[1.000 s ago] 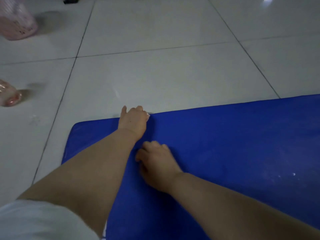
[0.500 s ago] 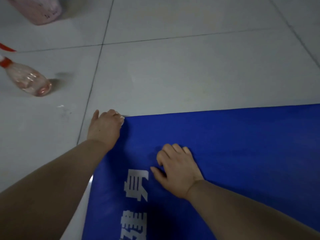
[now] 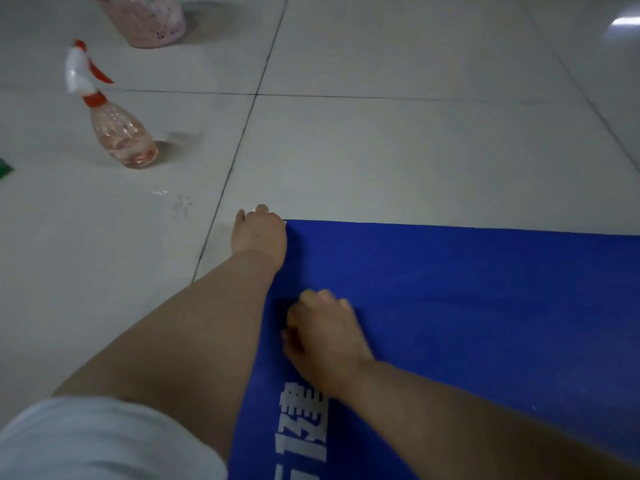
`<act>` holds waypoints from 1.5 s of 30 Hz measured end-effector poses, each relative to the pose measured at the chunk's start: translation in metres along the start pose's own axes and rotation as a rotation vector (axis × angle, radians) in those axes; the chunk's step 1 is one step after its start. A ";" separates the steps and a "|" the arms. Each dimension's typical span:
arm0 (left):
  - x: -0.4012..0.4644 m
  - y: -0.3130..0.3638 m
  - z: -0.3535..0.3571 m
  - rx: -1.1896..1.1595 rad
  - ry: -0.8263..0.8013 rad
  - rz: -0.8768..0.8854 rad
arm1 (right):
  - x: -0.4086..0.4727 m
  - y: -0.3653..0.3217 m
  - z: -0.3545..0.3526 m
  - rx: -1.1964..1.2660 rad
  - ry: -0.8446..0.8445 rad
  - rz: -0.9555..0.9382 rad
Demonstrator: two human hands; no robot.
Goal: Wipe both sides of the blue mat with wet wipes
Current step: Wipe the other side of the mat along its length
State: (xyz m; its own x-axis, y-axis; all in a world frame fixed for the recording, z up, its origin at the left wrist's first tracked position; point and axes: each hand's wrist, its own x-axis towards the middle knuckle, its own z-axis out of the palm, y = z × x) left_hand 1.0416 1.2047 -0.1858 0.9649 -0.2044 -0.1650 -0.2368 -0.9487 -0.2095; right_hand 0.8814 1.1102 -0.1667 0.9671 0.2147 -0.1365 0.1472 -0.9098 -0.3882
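Observation:
The blue mat point(image 3: 467, 289) lies flat on the tiled floor, with white printed characters near its left edge. My left hand point(image 3: 259, 233) sits at the mat's far left corner with its fingers curled down; what it grips is hidden under the hand, and earlier frames showed a white bit of wipe at the fingertips. My right hand point(image 3: 325, 337) rests on the mat a little nearer to me, close to the left edge. Its fingers are curled, its knuckles are up, and nothing shows in it.
A clear spray bottle point(image 3: 117, 133) with a white and red trigger stands on the floor to the far left. Behind it at the top edge is a pink perforated basket point(image 3: 145, 19). A green scrap point(image 3: 5, 169) shows at the left border. My white sleeve point(image 3: 86, 441) fills the bottom left.
My left hand has slid left along the mat's far edge to its corner. My right hand has curled its fingers tighter. The view has swung left, bringing in the bottle and basket.

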 end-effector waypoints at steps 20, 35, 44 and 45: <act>-0.170 -0.043 0.050 -0.311 0.157 -0.009 | 0.015 -0.020 0.015 -0.064 -0.197 0.059; -0.345 -0.039 0.076 -0.361 0.143 -0.193 | -0.094 -0.079 0.043 0.007 -0.091 -0.018; -0.446 -0.033 0.105 -0.351 0.348 -0.361 | -0.144 -0.093 0.068 0.024 -0.261 -0.139; -0.446 -0.031 0.103 -0.353 0.334 -0.384 | -0.142 -0.092 0.067 0.026 -0.272 -0.139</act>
State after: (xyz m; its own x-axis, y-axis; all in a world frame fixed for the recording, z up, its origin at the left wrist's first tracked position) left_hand 0.6068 1.3498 -0.2053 0.9706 0.1574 0.1819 0.1315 -0.9804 0.1467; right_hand 0.7166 1.1875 -0.1728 0.8466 0.4270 -0.3177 0.2656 -0.8562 -0.4431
